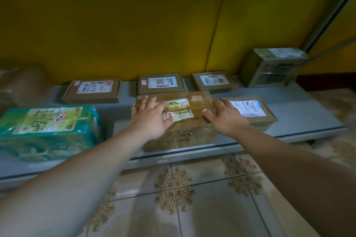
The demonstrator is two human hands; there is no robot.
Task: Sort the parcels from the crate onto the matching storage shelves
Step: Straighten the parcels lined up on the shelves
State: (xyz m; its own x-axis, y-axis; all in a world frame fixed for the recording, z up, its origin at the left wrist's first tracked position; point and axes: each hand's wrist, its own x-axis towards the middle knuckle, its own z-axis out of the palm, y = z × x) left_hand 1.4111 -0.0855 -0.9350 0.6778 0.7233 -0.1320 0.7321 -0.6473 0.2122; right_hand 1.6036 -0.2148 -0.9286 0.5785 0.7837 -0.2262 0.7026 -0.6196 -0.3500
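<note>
Arms stretch forward and down from the lower corners of the view, both bare. The left hand (150,119) lies flat on top of the taped brown box (185,134), fingers spread and straight, thumb by a small red-and-white sticker. The right hand (224,117) rests at the box's right upper edge, fingers likewise spread and loose. Neither hand curls round the box, so both are released rather than gripping.

The box sits at the front middle of a low grey shelf (300,115), near its front lip. To its left stands a green wrapped packet (48,132). Just beside it on the right lies a flat brown parcel (254,113) with a white label. Three flat cardboard boxes (160,83) line the back of the shelf, and a taller wrapped carton (273,67) stands at the back right. Behind rises a yellow wall (134,25), and below the shelf is a patterned tile floor (183,198).
</note>
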